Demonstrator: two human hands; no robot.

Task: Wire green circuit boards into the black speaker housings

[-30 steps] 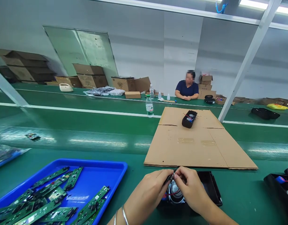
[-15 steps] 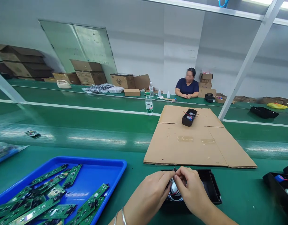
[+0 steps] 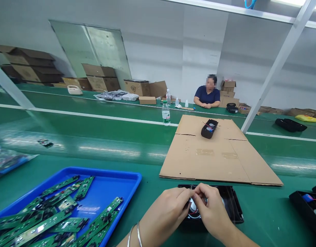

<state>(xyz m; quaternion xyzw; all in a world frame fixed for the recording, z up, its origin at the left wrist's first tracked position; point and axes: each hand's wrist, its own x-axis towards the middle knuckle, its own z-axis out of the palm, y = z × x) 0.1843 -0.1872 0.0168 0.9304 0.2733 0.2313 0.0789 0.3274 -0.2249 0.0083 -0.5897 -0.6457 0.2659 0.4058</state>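
Note:
Over a black plastic housing (image 3: pixel 236 206) on the green bench, my left hand (image 3: pixel 170 206) and my right hand (image 3: pixel 211 209) meet with fingertips pinched together. A tiny dark piece peeks out above the fingertips; what it is, I cannot make out. Inside the housing, a round white-and-silver part (image 3: pixel 193 206) and a loop of white wire (image 3: pixel 194 216) show between the hands. My hands hide much of the housing's middle.
At left lies a blue tray (image 3: pixel 132 176) of several green circuit boards (image 3: pixel 68 224). Ahead, a cardboard sheet (image 3: pixel 209 164) bears a black housing with wires (image 3: pixel 209 129). Another black housing (image 3: pixel 300 206) sits at right. A water bottle (image 3: pixel 166 115) stands beyond; a person (image 3: pixel 207 94) sits across.
The view has shifted slightly, so the scene sits a little farther right. My hands keep pinching at the same spot over the housing, with only small finger movement.

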